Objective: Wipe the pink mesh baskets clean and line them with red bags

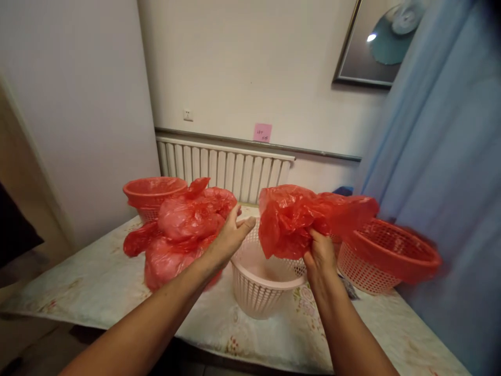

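My right hand (321, 251) is closed on a crumpled red plastic bag (287, 216), held above the right side of a pale plastic basket (258, 297). That basket stands upright on the table and has no bag over its rim. My left hand (233, 230) is above the basket's left rim, thumb and fingers apart, with nothing in it. Just left of it lies a heap of filled red plastic bags (183, 224), partly hidden by my left forearm.
A red-lined basket (154, 188) stands at the back left, another red-lined basket (371, 277) at the right. A floral cloth covers the table (97, 277). Behind are a white radiator (223, 162) and a pink note (262, 132); a blue curtain (438, 156) hangs along the right.
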Tool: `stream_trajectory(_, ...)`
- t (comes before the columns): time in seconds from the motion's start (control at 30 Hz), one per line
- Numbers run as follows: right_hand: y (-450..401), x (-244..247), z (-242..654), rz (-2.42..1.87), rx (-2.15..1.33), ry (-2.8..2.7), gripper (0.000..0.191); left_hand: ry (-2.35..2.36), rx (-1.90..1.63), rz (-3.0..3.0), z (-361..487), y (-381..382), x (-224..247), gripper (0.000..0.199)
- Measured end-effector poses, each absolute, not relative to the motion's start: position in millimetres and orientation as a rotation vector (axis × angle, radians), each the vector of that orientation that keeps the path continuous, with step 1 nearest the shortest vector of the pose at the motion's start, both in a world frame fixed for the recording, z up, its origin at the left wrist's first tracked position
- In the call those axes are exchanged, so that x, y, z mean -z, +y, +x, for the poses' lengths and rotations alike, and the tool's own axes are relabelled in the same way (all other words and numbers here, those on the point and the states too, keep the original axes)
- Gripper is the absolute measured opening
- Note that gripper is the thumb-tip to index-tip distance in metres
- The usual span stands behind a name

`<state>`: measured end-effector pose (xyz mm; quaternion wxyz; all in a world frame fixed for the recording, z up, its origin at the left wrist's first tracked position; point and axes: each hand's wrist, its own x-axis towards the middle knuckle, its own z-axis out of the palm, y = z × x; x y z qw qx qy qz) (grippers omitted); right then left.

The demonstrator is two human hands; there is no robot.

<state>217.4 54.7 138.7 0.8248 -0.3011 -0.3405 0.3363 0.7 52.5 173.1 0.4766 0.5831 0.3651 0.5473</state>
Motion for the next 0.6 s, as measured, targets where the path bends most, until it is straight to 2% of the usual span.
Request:
stream_trajectory(0.17,49.0,-129.9,208.0,-0.599,-0.969,-0.665,0.033,0.651,-1.114,1.204,22.6,59.3,-161.2,0.062)
stream_trajectory(0.27,45.7,-126.5,207.1,-0.633,-1.02,-0.719,0.037,0.596,-1.094,1.168,29.7,63.8,-154.9,0.037)
stream_trajectory(0.37,43.8,-126.6,216.4,-0.642,-0.887,-0.705,0.037,0.715,-1.171,1.171,22.9,76.0,-146.5,0.016)
stream_trajectory(0.53,44.7,-124.9,238.8,-0.703,-0.61,-0.621,0.036,0.884,-1.428,1.185,2.2,90.5,-147.7,0.018)
stream_trajectory(0.6,46.2,-122.5,239.5,-0.772,-0.535,-0.62,0.036,0.87,-1.499,1.277,4.9,83.3,-155.0,0.039)
